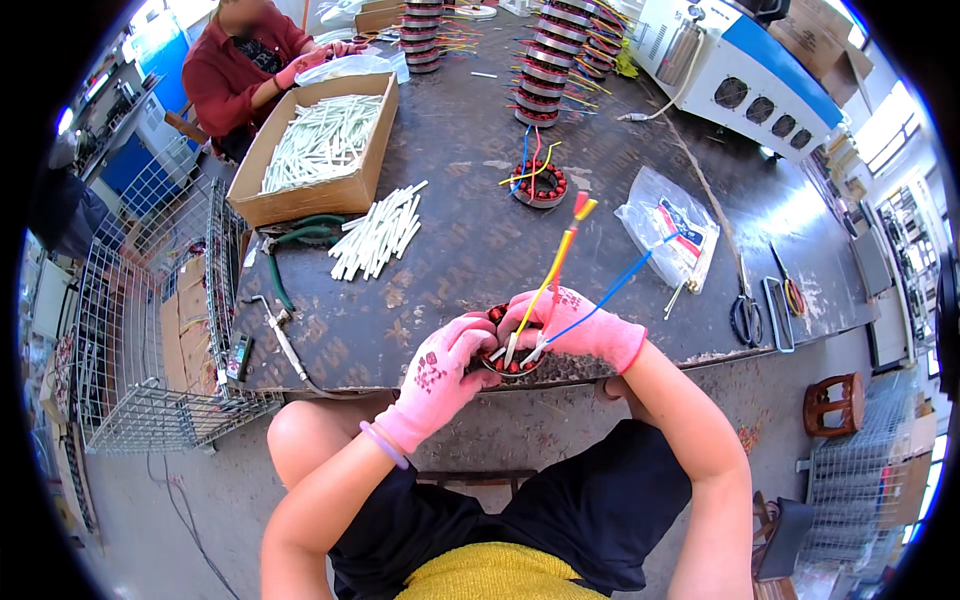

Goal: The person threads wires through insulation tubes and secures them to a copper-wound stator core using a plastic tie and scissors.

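At the table's near edge my two hands, in pink gloves, grip a ring-shaped motor stator [513,367] with dark red windings. My left hand [445,372] is closed on its left side. On the far right side of the ring, my right hand [580,322] has its fingers bent around it. Yellow, red and blue lead wires [562,258] rise out of the stator, and short white sleeves show at their lower ends. The fingers partly hide the ring. Beyond my hands lies another stator [540,186] with its own coloured leads.
A pile of white sleeves [378,232] lies left, before a cardboard box [300,207] full of them. Green-handled pliers [280,270] and a soldering-iron-like tool [287,340] are nearby. Stator stacks [549,70], a plastic bag [650,215], scissors [745,318] and a blue-white machine [745,85] stand around. A co-worker [235,75] sits far left.
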### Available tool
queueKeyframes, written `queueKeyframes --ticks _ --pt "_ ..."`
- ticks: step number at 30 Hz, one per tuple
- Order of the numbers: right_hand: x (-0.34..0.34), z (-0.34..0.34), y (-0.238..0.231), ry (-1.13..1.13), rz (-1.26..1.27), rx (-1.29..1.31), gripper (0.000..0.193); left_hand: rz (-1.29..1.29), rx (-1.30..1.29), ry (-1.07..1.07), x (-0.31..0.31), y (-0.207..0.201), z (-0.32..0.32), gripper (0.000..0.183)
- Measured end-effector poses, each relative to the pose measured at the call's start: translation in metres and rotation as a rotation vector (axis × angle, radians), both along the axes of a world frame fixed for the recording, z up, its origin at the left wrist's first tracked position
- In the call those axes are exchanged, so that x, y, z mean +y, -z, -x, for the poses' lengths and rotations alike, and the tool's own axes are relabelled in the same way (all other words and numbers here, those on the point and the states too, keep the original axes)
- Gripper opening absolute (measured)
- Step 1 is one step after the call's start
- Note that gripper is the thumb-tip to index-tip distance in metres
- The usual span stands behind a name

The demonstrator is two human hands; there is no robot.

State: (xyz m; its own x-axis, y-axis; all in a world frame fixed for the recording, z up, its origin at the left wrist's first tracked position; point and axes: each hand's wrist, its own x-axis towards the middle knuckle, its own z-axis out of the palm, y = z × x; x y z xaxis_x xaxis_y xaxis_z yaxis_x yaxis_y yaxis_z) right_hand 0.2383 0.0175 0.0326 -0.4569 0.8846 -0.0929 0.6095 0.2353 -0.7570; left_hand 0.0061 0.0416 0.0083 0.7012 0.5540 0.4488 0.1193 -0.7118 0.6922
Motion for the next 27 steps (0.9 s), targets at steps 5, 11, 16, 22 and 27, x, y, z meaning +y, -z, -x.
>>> queueKeyframes --ticks 5,11,16,22,27 --pt "-0.006 0.001 -0.007 0.019 0.065 0.017 0.027 0.017 -0.009 -0.005 0.003 0.01 -0.001 0.044" --pt "-0.005 0.002 -0.003 0.025 0.115 0.083 0.025 0.024 -0.065 0.016 -0.002 0.015 0.0 0.043" --pt "-0.003 -0.007 -0.015 -0.084 0.016 0.061 0.018 0.082 -0.069 0.026 -0.001 0.02 -0.001 0.043" --pt "-0.007 -0.008 -0.014 -0.116 0.048 0.132 0.016 0.184 -0.052 0.027 -0.003 0.017 -0.003 0.041" --pt "-0.01 -0.006 -0.023 -0.106 0.103 0.141 0.017 0.183 -0.046 0.036 0.001 0.023 -0.001 0.04"
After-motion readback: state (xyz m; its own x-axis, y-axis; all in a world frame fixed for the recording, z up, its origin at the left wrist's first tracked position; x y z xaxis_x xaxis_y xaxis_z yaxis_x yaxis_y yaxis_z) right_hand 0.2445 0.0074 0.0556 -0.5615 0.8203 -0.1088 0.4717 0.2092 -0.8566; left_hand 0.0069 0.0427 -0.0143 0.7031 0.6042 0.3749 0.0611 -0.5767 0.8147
